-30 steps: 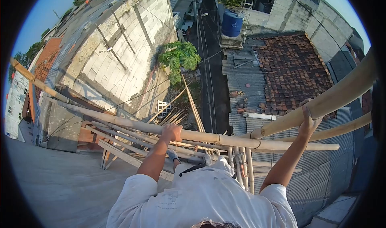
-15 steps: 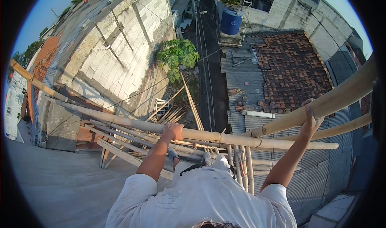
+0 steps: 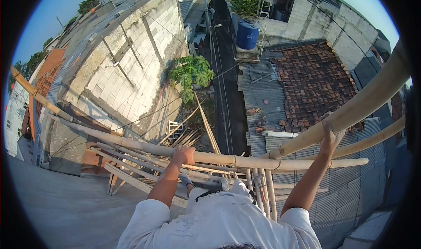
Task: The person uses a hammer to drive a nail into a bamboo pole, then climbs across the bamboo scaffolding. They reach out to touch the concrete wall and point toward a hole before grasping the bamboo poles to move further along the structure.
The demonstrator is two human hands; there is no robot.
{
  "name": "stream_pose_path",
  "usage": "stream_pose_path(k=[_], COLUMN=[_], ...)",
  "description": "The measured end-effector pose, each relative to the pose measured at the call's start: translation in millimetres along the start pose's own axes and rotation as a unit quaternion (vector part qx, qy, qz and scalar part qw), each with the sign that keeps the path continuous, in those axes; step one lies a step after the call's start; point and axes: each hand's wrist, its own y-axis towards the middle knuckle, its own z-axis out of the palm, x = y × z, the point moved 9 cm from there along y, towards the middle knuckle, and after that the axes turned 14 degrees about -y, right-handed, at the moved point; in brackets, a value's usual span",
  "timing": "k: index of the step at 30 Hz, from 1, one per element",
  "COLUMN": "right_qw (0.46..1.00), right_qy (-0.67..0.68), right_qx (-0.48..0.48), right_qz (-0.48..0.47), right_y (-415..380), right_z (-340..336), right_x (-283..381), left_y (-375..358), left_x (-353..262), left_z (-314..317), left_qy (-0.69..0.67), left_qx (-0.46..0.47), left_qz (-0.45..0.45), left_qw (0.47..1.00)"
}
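Observation:
My left hand [image 3: 183, 154] is closed over a long horizontal bamboo pole [image 3: 131, 144] that crosses in front of my body. My right hand [image 3: 332, 137] grips a thicker bamboo pole [image 3: 364, 106] from below, its fingers wrapped round the underside. This thick pole slants up to the right, and its lower end lies close to the horizontal pole, right of my body. A thinner bamboo pole [image 3: 372, 139] runs behind my right wrist. Below the horizontal pole, my feet [image 3: 186, 179] stand among several more bamboo poles.
Upright bamboo poles [image 3: 263, 192] stand just right of my legs. Far below runs a dark alley [image 3: 232, 117] with wires over it. A corrugated metal roof [image 3: 258, 93] and a tiled roof [image 3: 311, 82] lie right, a block wall [image 3: 131, 51] left, a blue water tank [image 3: 247, 34] beyond.
The view has tilted slightly, so the background sits lower. Both hands keep their hold on the same poles, the right one shifting slightly left and down in view.

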Motion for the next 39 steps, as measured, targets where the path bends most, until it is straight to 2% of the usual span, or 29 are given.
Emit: stream_pose_path(k=[5, 29, 39], right_qw=[1.000, 1.000, 0.999], right_qy=[-0.026, 0.010, 0.001], right_qx=[0.008, 0.001, 0.040], right_qz=[-0.005, 0.009, -0.008], right_y=[0.8, -0.3, 4.0], right_z=[0.0, -0.2, -0.3], right_x=[0.5, -4.7, -13.6], left_y=[8.6, 5.6, -4.0], left_x=[5.8, 4.5, -2.8], left_z=[5.6, 6.5, -4.0], left_qy=[0.005, -0.001, -0.004], left_qx=[-0.024, -0.010, -0.022], left_qz=[0.017, 0.018, 0.012], left_qw=[1.000, 1.000, 1.000])
